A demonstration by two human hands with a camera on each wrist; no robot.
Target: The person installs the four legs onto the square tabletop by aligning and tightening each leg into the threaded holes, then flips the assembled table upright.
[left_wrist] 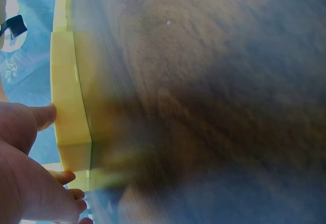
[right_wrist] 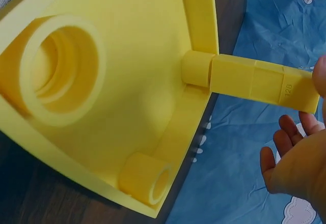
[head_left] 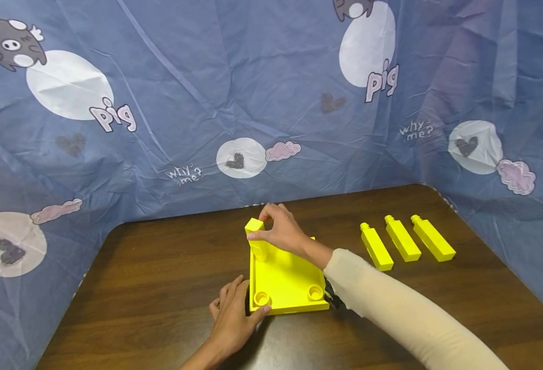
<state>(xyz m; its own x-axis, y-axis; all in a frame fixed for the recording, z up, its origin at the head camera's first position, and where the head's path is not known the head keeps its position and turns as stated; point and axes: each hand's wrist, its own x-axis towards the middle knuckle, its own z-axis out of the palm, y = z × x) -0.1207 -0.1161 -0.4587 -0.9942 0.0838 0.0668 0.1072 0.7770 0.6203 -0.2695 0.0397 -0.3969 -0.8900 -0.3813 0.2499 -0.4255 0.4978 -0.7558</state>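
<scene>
A yellow toy tabletop (head_left: 286, 280) lies underside up on the table, with raised rims and round sockets in its corners. My left hand (head_left: 233, 314) grips its near left corner, thumb over the front rim and fingers along the left side. At the far left corner a square yellow leg (right_wrist: 254, 81) stands upright, its lower end at the socket (right_wrist: 197, 68). My right hand (head_left: 281, 230) pinches that leg near its top, between thumb and fingers. Both near sockets hold nothing; my right hand and arm partly cover the far right corner in the head view.
Three more yellow legs, a left one (head_left: 376, 247), a middle one (head_left: 403, 239) and a right one (head_left: 433, 239), lie side by side on the brown wooden table (head_left: 160, 288). A blue printed cloth (head_left: 174, 103) hangs behind and around the table.
</scene>
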